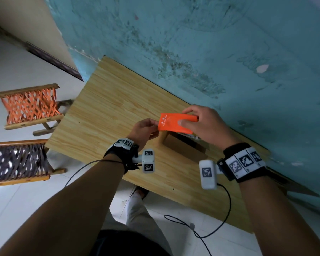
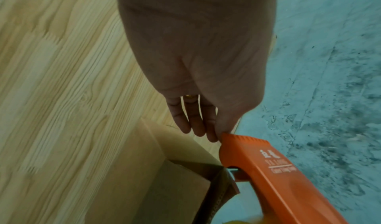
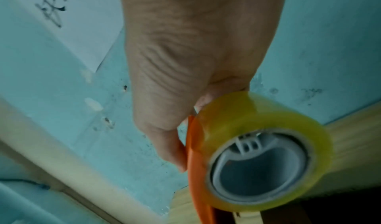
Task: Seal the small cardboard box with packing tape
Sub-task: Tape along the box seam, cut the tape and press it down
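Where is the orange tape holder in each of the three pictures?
Head: the orange tape dispenser is right of centre, held above the open cardboard box by the left hand and right hand.
Left wrist: lower right, its tip pinched by the fingers.
Right wrist: lower middle, an orange edge beside the yellowish tape roll.
Shared landmark: the teal wall behind the wooden table.

Orange dispenser (image 1: 175, 122), yellow tape (image 3: 261, 113), tan box (image 1: 185, 148), wood-grain table (image 1: 107, 111).
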`<state>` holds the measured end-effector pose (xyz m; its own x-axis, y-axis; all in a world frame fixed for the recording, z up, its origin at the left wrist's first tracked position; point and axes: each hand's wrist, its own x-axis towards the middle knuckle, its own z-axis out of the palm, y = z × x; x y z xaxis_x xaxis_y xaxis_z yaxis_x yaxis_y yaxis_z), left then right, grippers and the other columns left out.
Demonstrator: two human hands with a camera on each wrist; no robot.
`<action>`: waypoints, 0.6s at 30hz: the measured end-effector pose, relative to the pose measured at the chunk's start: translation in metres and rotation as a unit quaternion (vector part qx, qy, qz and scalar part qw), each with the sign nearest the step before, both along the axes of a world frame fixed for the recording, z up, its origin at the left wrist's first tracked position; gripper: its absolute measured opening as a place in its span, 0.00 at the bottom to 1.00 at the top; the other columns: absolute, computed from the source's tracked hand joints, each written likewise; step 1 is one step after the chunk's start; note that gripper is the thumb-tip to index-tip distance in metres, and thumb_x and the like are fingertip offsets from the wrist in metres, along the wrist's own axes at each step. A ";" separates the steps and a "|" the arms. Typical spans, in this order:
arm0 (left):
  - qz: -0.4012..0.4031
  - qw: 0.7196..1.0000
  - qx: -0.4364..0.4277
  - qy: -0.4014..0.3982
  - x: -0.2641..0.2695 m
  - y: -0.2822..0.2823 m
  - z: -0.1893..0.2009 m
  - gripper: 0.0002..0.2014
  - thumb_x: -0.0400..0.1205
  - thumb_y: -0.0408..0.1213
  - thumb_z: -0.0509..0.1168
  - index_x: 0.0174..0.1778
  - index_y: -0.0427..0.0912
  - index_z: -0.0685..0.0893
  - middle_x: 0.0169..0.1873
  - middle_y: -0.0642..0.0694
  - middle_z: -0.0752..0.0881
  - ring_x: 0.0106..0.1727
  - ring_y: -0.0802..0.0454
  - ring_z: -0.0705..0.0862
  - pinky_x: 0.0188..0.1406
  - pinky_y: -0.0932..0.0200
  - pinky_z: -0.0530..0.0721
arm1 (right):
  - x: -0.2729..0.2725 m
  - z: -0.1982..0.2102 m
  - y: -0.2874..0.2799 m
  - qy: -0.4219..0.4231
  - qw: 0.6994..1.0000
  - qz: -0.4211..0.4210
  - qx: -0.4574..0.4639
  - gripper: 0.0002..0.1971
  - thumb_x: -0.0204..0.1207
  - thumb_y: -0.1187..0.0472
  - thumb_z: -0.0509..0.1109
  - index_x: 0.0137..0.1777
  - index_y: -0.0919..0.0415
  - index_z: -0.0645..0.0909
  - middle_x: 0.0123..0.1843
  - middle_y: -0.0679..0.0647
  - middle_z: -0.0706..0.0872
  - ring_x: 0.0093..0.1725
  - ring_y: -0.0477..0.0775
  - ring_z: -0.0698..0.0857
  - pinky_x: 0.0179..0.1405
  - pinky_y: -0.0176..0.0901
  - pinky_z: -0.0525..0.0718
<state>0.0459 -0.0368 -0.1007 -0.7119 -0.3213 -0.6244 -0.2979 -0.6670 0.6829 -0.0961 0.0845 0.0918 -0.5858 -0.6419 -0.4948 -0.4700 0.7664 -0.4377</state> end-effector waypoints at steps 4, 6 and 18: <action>-0.010 1.000 0.011 -0.016 -0.002 0.004 -0.007 0.12 0.88 0.23 0.66 0.42 0.42 0.84 0.41 0.41 0.89 0.41 0.49 0.85 0.49 0.56 0.86 | -0.006 -0.006 -0.009 0.001 1.000 -0.018 0.017 0.14 0.81 0.46 0.77 0.62 0.50 0.91 0.53 0.48 0.92 0.47 0.47 0.92 0.46 0.48 0.93; -0.019 0.999 0.023 -0.025 -0.001 0.009 -0.014 0.12 0.88 0.24 0.66 0.41 0.42 0.85 0.42 0.40 0.89 0.42 0.48 0.85 0.50 0.55 0.85 | -0.006 -0.009 -0.012 -0.010 0.999 -0.016 0.028 0.14 0.80 0.45 0.78 0.60 0.50 0.92 0.52 0.46 0.92 0.49 0.46 0.91 0.51 0.50 0.93; -0.012 0.998 0.056 -0.037 -0.001 0.040 -0.040 0.11 0.85 0.22 0.71 0.38 0.38 0.90 0.28 0.50 0.90 0.30 0.54 0.84 0.36 0.60 0.81 | 0.001 -0.018 -0.058 0.056 0.982 0.114 0.140 0.25 0.73 0.46 0.80 0.57 0.69 0.94 0.54 0.70 0.95 0.54 0.72 0.93 0.53 0.67 0.93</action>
